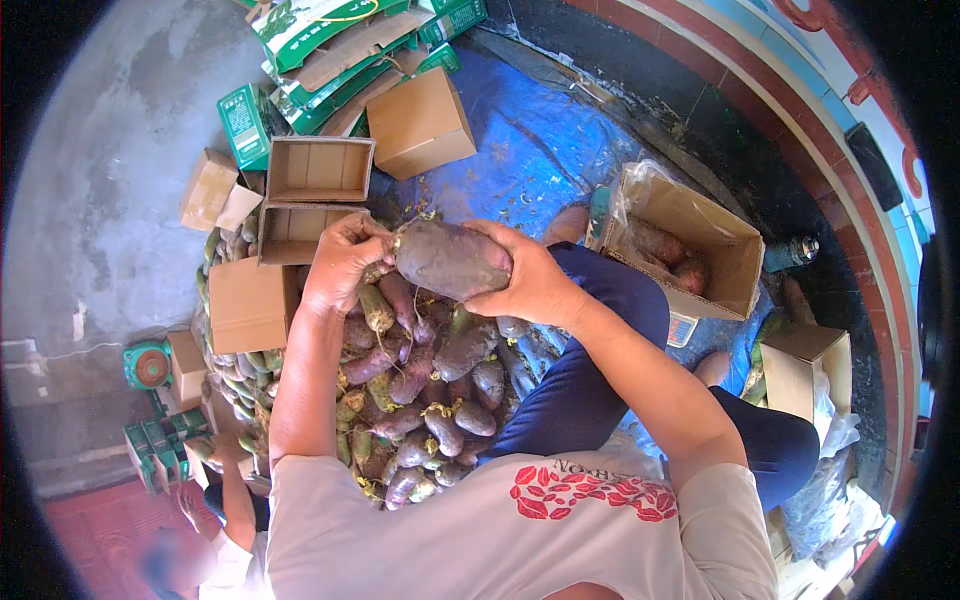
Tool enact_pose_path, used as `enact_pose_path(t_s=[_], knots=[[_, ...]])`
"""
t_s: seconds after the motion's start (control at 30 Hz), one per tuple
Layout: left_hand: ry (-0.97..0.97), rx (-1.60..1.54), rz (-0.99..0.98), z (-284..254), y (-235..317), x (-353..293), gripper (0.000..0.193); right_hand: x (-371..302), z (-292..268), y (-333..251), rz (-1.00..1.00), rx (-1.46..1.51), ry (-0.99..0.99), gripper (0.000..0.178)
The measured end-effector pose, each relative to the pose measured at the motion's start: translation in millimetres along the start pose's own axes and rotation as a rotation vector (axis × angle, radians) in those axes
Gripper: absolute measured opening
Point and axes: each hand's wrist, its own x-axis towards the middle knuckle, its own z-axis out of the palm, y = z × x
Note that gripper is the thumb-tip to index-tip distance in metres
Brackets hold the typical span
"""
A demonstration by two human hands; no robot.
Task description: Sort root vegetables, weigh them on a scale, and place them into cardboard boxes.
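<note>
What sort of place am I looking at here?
Probably an informal produce sorting or packing area: a large heap of purplish and green vegetables, an open carton with vegetables and clear plastic in it, and piled green cartons.

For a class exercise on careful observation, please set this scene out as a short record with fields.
Held: large purple radish
Left hand: fingers at its left end
Right hand: around its right end
Below: heap of purple and greenish radishes
Right side: open cardboard box, vegetables inside
Floor covering: blue sheet
</note>
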Motion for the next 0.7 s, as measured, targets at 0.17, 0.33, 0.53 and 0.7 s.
enact_pose_path(t_s=[0.17, 0.33, 0.53, 0.7], knots=[[-0.037, -0.243, -0.031, 4, 6, 0, 0.011, 0, -7, -4, 0.342, 0.529, -0.124, 0.071], [-0.044, -0.327, 0.024, 9, 3, 1, 0.011, -1, -12, -10, 0.446, 0.775, -0.233, 0.069], [0.140, 0.775, 0.488, -5, -24, 10, 0.004, -3, -18, -13, 0.411, 0.996, -0.377, 0.069], [0.050, 0.017, 0.132, 18, 8, -6, 0.024, -3, -13, -19, 0.531, 0.859, -0.160, 0.056]])
